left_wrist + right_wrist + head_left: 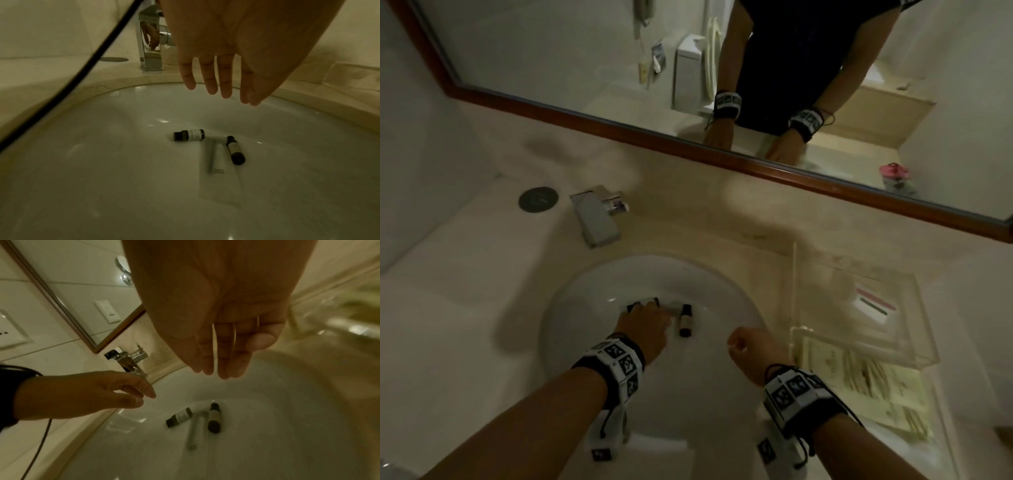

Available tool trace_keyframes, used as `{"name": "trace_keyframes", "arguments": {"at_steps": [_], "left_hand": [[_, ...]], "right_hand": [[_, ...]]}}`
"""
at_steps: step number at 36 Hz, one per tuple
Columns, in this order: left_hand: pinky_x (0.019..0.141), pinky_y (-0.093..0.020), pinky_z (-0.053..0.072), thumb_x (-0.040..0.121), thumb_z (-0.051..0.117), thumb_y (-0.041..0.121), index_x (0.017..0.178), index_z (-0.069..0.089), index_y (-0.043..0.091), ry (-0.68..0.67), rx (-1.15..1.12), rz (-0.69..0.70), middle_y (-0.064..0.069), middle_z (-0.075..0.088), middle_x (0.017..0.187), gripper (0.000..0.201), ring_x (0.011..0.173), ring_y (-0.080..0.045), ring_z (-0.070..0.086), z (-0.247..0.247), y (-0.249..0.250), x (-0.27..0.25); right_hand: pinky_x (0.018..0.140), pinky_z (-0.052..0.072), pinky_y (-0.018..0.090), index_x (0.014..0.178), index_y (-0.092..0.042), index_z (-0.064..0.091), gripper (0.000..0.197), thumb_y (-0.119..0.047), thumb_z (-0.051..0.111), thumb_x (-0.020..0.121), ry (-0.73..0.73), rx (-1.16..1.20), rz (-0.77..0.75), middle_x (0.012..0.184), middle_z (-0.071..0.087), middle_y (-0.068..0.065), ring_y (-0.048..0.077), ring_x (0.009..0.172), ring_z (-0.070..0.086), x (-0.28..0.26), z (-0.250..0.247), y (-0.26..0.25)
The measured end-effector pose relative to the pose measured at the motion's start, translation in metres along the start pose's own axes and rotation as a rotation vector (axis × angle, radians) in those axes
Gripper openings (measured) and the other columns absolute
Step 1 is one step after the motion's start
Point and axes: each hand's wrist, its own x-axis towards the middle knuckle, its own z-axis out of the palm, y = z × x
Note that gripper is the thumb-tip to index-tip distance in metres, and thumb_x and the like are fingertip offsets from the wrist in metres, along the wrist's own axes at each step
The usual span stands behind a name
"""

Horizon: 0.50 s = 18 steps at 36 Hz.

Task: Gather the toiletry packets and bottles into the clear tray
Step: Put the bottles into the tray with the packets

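Observation:
Two small dark bottles, a short one (pixel 189 134) and a longer one (pixel 235 150), lie on their sides at the bottom of the white sink (pixel 102 162). A pale tube (pixel 216 157) lies between them. My left hand (pixel 218 84) hovers over them with straight, spread fingers, touching nothing. In the head view it (pixel 643 322) covers part of the short bottle, beside the longer bottle (pixel 685 320). My right hand (pixel 218 353) hangs empty and relaxed over the sink's right side (pixel 753 346). The clear tray (pixel 914 342) stands on the counter to the right, with a striped packet (pixel 873 303) inside.
A chrome faucet (pixel 595 219) and a round dark plate (pixel 538 199) sit behind the sink. A wood-framed mirror (pixel 722 161) runs along the back wall. Pale leaf-printed packets (pixel 876 380) lie at the tray's near side. A pink-lidded jar (pixel 893 171) shows in the mirror.

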Motion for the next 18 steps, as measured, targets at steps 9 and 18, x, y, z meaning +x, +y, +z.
{"name": "trace_keyframes", "arguments": {"at_steps": [9, 18], "left_hand": [[0.107, -0.039, 0.032, 0.094, 0.046, 0.026, 0.129, 0.047, 0.024, -0.097, -0.037, 0.005, -0.003, 0.042, 0.136, 0.035, 0.124, -0.026, 0.041, 0.006, -0.057, 0.048], [0.101, -0.042, 0.034, 0.095, 0.042, 0.025, 0.13, 0.045, 0.024, -0.189, 0.008, -0.01, -0.006, 0.042, 0.132, 0.035, 0.121, -0.029, 0.041, 0.022, -0.077, 0.102]], "right_hand": [[0.094, 0.049, 0.032, 0.119, -0.022, 0.057, 0.03, -0.029, 0.046, 0.091, -0.235, 0.011, 0.167, 0.125, 0.058, 0.007, 0.026, 0.112, 0.056, 0.064, 0.034, -0.042], [0.092, 0.046, 0.034, 0.122, -0.015, 0.054, 0.034, -0.025, 0.049, 0.091, -0.245, 0.027, 0.238, 0.123, 0.06, 0.009, 0.028, 0.114, 0.057, 0.114, 0.066, -0.054]]}}
